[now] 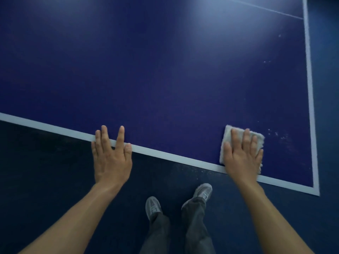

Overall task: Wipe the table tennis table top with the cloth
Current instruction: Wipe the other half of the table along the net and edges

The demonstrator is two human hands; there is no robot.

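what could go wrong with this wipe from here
1. The right hand only presses flat on the cloth, so the cloth may slip or bunch under it.
2. The white specks beside the cloth lie near the corner of the table; a stroke could sweep them onto the floor, which already looks speckled below the edge.
3. Fainter specks farther up could be missed.

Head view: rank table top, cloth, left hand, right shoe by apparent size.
1. table top
2. left hand and cloth: look alike, and the cloth is partly hidden under the right hand
3. right shoe
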